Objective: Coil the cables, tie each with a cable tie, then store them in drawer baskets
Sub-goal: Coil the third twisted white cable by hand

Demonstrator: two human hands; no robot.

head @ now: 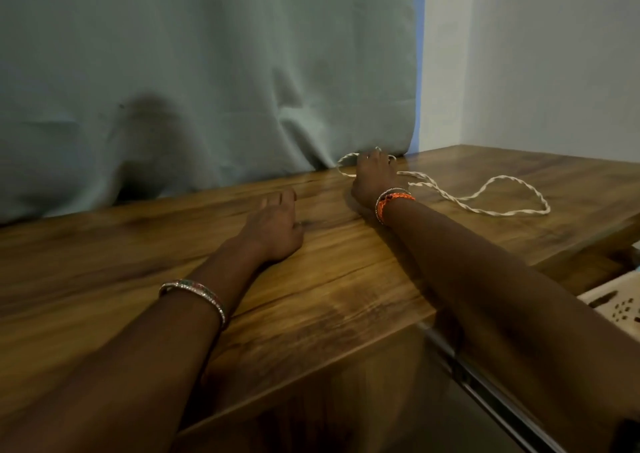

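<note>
A white twisted cable (485, 194) lies in loose loops on the wooden table top (173, 262), at the back right near the curtain. My right hand (374, 177) reaches to the far edge and lies over one end of the cable, where a small loop shows on either side of the fingers; its fingers curl down onto the cable. My left hand (275, 226) rests flat on the wood to the left, holding nothing. No cable tie is visible.
A grey-green curtain (207, 89) hangs along the table's back edge. A pale wall stands at the right. Below the table's right front, a drawer is pulled out with a white perforated basket (616, 305) and a metal rail (485, 383).
</note>
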